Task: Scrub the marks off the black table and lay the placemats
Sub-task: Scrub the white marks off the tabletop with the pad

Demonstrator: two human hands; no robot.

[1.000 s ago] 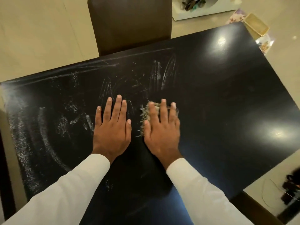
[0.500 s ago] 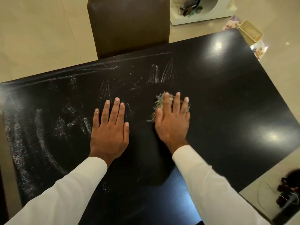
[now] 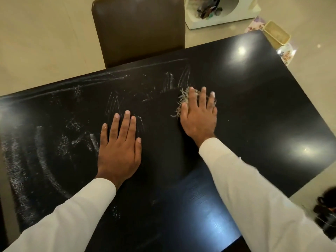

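The black table (image 3: 254, 110) fills the view, its left half smeared with white chalky marks (image 3: 41, 146). My right hand (image 3: 199, 115) presses a frayed grey scrub pad (image 3: 182, 100) flat against the table near the middle, fingers straight over it, beside streaks of marks (image 3: 174, 80). My left hand (image 3: 119, 148) lies flat on the table to the left, fingers straight, holding nothing. The pad is mostly hidden under my right hand.
A brown chair (image 3: 138, 28) stands at the table's far edge. Floral placemats and a yellow tray (image 3: 276, 33) lie on the floor beyond the far right corner. A white box (image 3: 218, 13) with clutter sits behind. Dark objects (image 3: 325, 211) lie low at right.
My right hand has slid the scrub pad away from me and to the right, toward the far streaks. My left hand has stayed flat in place.
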